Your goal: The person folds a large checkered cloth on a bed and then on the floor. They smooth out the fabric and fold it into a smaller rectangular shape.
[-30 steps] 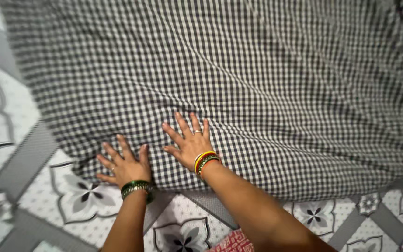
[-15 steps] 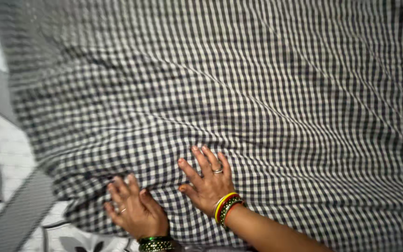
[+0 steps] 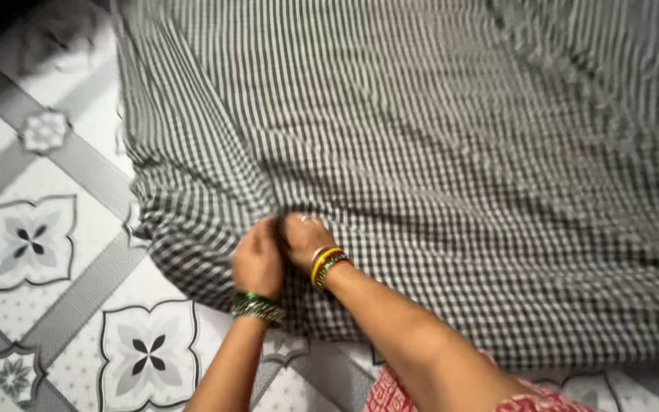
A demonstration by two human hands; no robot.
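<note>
Lying checked cloth point(image 3: 421, 137), long axis left-right

We see a black-and-white checked cloth point(image 3: 436, 152) spread flat over the patterned bedsheet point(image 3: 40, 229), filling most of the view. Its near-left part is rumpled, with creases gathering at one spot near the lower edge, and the left border lies wavy.
</note>
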